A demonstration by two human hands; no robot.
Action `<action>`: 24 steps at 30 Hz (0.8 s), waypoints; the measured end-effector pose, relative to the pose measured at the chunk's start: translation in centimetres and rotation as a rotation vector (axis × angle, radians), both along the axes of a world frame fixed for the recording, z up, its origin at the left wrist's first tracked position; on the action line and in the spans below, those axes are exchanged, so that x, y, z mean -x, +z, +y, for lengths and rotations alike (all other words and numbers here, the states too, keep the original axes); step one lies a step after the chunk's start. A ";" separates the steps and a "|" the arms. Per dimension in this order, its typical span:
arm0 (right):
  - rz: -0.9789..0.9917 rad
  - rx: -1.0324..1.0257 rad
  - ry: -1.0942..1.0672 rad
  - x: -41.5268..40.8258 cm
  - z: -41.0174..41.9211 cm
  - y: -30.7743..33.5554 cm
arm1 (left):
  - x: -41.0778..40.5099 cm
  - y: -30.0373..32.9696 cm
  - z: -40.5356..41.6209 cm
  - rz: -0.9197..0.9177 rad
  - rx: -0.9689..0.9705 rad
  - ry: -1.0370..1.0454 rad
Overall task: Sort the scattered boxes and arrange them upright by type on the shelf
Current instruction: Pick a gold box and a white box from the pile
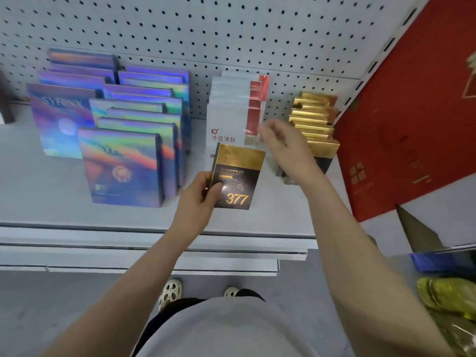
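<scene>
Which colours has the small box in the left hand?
Gold above, black below, gold "377"; head view.

Single head-worn view, wide-angle, aimed forward and steeply down; shelf [38, 191] is seen close (pegboard [231, 34] behind, feet below).

Grey top [231, 328], black trousers [164, 318], cream perforated clogs [170, 292].

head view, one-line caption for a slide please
Left hand holds a black-and-gold "377" box before upright sorted rows; right hand hovers.
</scene>
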State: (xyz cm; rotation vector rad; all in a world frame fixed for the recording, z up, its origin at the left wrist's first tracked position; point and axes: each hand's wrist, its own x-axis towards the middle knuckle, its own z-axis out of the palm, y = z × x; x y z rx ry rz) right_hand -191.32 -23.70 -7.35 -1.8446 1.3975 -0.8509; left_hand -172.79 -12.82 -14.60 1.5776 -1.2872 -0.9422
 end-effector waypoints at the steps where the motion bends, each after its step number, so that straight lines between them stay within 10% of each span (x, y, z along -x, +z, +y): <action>1: -0.009 -0.079 0.056 0.7 1.0 0.0 | 0.7 -0.2 -0.3 -0.009 -0.001 -0.016; 24: 0.458 0.322 -0.213 9.7 0.9 -4.1 | 11.6 -1.2 -6.3 -0.227 -0.166 -0.374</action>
